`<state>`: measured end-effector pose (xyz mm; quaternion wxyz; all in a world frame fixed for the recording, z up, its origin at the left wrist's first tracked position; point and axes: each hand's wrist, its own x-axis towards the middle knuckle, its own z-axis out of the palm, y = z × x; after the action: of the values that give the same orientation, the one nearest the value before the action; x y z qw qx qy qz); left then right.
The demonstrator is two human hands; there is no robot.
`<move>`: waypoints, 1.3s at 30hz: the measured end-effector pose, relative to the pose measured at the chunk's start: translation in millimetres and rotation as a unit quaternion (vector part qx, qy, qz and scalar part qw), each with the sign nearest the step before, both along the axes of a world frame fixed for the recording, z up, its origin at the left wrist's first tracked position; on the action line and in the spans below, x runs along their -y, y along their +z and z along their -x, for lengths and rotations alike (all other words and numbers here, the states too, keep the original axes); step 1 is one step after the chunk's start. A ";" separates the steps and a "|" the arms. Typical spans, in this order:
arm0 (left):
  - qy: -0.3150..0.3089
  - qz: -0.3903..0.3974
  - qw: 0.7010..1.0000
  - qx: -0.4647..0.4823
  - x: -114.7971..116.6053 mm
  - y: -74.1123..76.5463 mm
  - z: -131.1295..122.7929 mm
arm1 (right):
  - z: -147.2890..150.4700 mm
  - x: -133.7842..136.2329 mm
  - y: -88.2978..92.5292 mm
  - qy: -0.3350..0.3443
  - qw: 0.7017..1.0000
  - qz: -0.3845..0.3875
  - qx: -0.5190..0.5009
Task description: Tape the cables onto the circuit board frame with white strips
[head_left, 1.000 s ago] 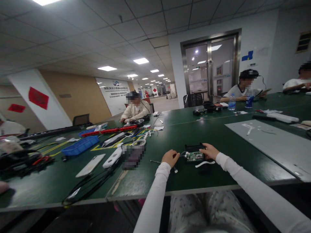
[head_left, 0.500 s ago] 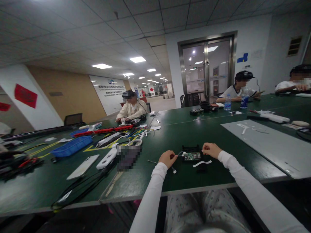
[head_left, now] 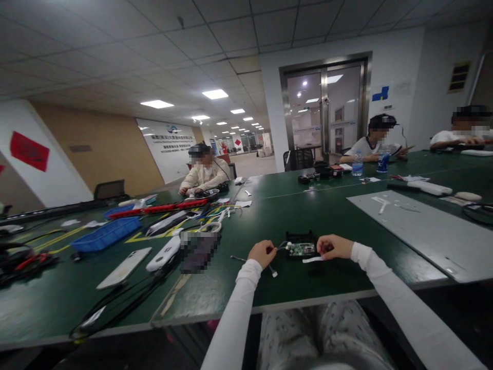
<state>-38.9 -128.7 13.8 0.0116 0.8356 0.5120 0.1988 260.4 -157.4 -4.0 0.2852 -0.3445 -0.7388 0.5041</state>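
A small green circuit board (head_left: 302,249) sits in a black plastic case (head_left: 298,237) on the table in front of me. Thin wires (head_left: 282,246) lead from white connectors on the board's left side to my left hand (head_left: 262,253), whose fingers are pinched on them. A cable end with a white plug (head_left: 274,274) lies below that hand. My right hand (head_left: 334,247) is at the board's right edge, its fingers curled together over the right end of a white flat strip (head_left: 313,260). What those fingertips hold, if anything, is hidden.
To the right lies a large grey panel (head_left: 408,231). On the left are a white phone (head_left: 124,267), a white handheld device (head_left: 165,253), black cables and a blue tray (head_left: 106,234). Bottles (head_left: 357,165) stand farther back. Several other people sit around the table.
My right hand has moved down from the case's right side to the white strip, covering its right end. My left hand stays at the wires. The view has shifted slightly.
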 end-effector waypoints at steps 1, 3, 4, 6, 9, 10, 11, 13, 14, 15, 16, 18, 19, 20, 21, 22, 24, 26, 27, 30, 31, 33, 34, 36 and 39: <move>0.000 0.001 1.000 0.001 0.1 0.2 0.0 | 0.0 0.8 1.3 0.002 1.000 0.004 -0.004; 0.003 0.005 1.000 0.005 0.6 0.6 -0.4 | 0.2 3.1 4.8 0.004 1.000 0.016 -0.022; 0.005 0.008 1.000 0.007 0.9 0.8 -0.6 | 0.4 4.6 7.2 0.004 0.999 0.022 -0.035; 0.010 0.014 1.000 0.012 1.5 0.9 -1.0 | 0.6 7.8 12.6 0.004 0.997 0.029 -0.069; 0.010 0.018 1.000 0.011 1.8 0.7 -0.9 | 0.4 12.0 20.5 -0.009 0.991 0.034 -0.129; 0.007 0.018 1.000 0.009 1.8 0.7 -0.7 | 0.2 12.9 22.5 -0.016 0.988 0.036 -0.151; 0.005 0.017 1.000 0.006 1.9 0.9 -0.6 | 0.1 13.6 24.1 -0.024 0.984 0.036 -0.174; 0.002 0.016 1.000 0.003 2.6 1.9 -1.0 | 0.0 14.2 25.9 -0.046 0.975 0.034 -0.214; 0.001 0.012 1.000 0.004 3.4 2.7 -1.7 | 0.2 14.1 26.1 -0.058 0.971 0.033 -0.229; -0.001 0.006 1.000 0.007 4.6 3.8 -2.8 | 0.7 13.9 26.0 -0.071 0.968 0.030 -0.240; -0.004 -0.003 1.000 0.011 6.1 5.0 -4.4 | 1.7 13.5 25.5 -0.082 0.965 0.028 -0.247; -0.019 -0.029 0.999 0.023 10.2 7.8 -9.1 | 4.8 12.4 23.7 -0.091 0.964 0.027 -0.249; -0.028 -0.043 0.998 0.029 12.7 9.1 -12.2 | 6.9 11.8 22.3 -0.091 0.965 0.026 -0.246; -0.038 -0.057 0.997 0.034 15.4 10.3 -15.6 | 9.3 11.0 20.8 -0.089 0.966 0.026 -0.242; -0.047 -0.071 0.996 0.040 18.3 11.4 -19.3 | 11.7 10.2 19.0 -0.086 0.967 0.025 -0.237; -0.056 -0.083 0.994 0.046 21.2 12.4 -23.2 | 14.0 9.3 17.2 -0.083 0.969 0.026 -0.231; -0.073 -0.102 0.991 0.054 27.0 14.1 -30.8 | 17.8 7.5 13.5 -0.075 0.972 0.025 -0.220; -0.093 -0.111 0.988 0.056 31.9 15.5 -37.1 | 20.0 5.9 10.3 -0.068 0.975 0.023 -0.208; -0.102 -0.112 0.987 0.054 33.8 16.0 -39.4 | 20.6 5.3 9.2 -0.066 0.976 0.022 -0.204; -0.117 -0.108 0.986 0.040 36.9 16.8 -42.6 | 21.3 4.4 7.7 -0.072 0.976 0.012 -0.207; -0.117 -0.106 0.987 0.037 37.0 16.8 -42.7 | 21.2 4.1 7.8 -0.079 0.974 0.007 -0.212; -0.115 -0.104 0.987 0.035 36.7 16.5 -42.0 | 19.9 2.3 8.0 -0.106 0.968 -0.006 -0.226; -0.113 -0.105 0.987 0.035 36.3 16.2 -41.5 | 18.1 0.3 7.8 -0.129 0.963 -0.015 -0.236; -0.110 -0.106 0.988 0.035 35.7 16.0 -40.5 | 11.0 -6.6 5.8 -0.202 0.945 -0.039 -0.254; -0.107 -0.108 0.988 0.032 35.5 16.3 -39.7 | -11.6 -23.5 -1.8 -0.369 0.889 -0.083 -0.259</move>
<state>0.8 -164.3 30.1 -0.0407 0.8750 0.3947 0.2773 271.9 -133.8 -5.8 0.6593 -0.4245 -0.4975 0.3710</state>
